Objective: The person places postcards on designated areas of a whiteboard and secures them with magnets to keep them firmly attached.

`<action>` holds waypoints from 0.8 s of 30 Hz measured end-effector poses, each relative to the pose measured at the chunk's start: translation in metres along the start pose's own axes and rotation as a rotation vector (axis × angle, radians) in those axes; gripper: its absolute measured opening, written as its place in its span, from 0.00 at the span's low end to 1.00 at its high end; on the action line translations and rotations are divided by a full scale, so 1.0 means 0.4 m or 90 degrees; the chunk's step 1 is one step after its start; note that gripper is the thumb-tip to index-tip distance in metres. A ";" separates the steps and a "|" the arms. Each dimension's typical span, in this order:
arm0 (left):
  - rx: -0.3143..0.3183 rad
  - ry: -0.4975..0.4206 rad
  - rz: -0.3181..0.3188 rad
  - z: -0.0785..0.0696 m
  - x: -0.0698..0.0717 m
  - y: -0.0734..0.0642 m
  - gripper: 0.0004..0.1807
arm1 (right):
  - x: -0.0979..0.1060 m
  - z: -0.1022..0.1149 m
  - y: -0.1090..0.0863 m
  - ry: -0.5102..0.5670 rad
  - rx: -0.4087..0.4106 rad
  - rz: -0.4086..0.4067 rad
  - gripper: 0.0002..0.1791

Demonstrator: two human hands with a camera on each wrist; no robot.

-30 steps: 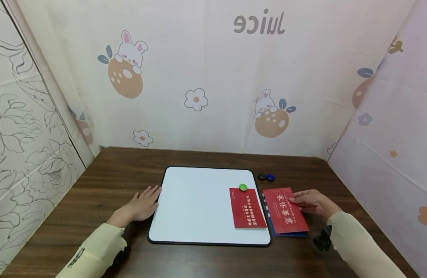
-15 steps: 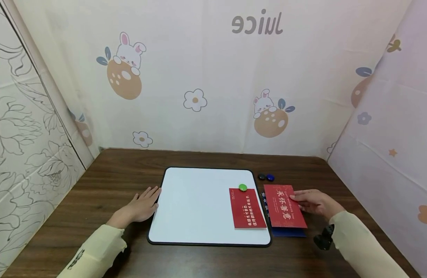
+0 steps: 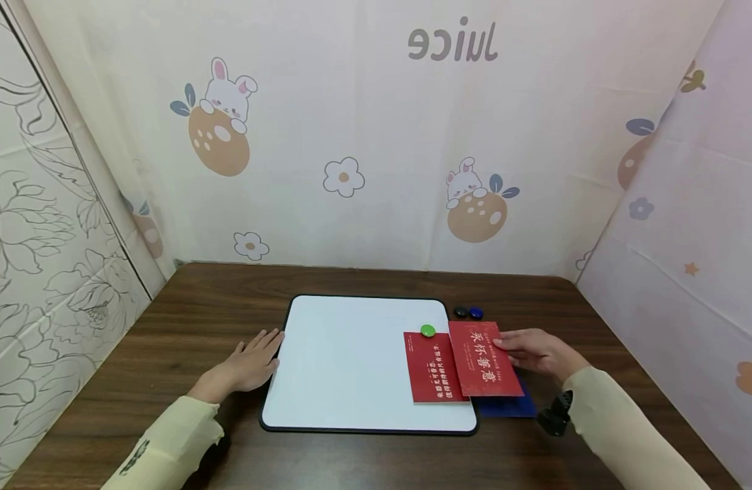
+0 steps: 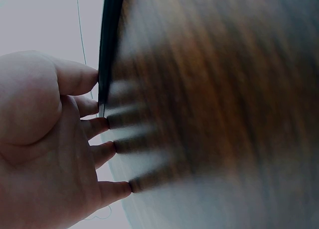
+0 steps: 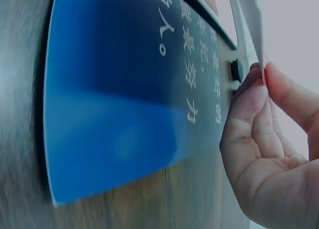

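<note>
The right hand point(image 3: 537, 350) pinches a red card point(image 3: 484, 361) by its right edge, thumb on one face and fingers on the other, as the right wrist view shows. The card hangs raised above a blue card point(image 3: 504, 406) on the counter point(image 3: 376, 456). From the head view, its left side overlaps the board's point(image 3: 351, 367) right frame and the edge of a second red card, the pinned card point(image 3: 433, 371); whether it touches either I cannot tell. A green disc point(image 3: 427, 331) sits at the pinned card's top edge. A black disc point(image 3: 461, 312) and a blue disc point(image 3: 476, 313) lie side by side beyond the board's upper right corner.

The left hand point(image 3: 246, 366) lies with fingers straight, at the board's left edge and gripping nothing.

The held card should be very light and fairly stiff, though thin enough to bow if pinched hard or pushed from one end. Its face looks smooth, so it may slide easily on the board. A soft pinch midway along one edge suits it best, keeping the printed face uncovered and the corners uncreased.
</note>
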State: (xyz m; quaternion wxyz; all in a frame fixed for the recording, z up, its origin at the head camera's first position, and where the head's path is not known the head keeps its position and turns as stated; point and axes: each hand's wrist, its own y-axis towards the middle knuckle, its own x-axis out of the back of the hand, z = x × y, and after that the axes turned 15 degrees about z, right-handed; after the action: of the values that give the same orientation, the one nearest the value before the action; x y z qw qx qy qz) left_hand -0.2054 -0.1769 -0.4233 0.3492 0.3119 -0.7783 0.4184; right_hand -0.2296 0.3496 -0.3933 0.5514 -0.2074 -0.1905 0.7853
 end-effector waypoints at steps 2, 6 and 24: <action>0.000 -0.001 0.000 -0.001 0.000 -0.001 0.30 | -0.007 0.001 0.006 0.000 0.002 0.002 0.27; 0.000 -0.003 0.000 -0.004 0.002 -0.002 0.30 | -0.020 0.002 0.017 -0.003 0.009 0.001 0.30; -0.002 -0.002 -0.004 -0.007 0.005 -0.005 0.30 | -0.092 0.020 0.045 0.015 0.030 -0.023 0.35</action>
State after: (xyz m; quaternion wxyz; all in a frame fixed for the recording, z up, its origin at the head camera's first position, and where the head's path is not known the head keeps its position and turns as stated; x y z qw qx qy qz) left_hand -0.2041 -0.1759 -0.4198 0.3495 0.3146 -0.7784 0.4158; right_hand -0.2368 0.3084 -0.3918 0.5723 -0.2000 -0.1688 0.7771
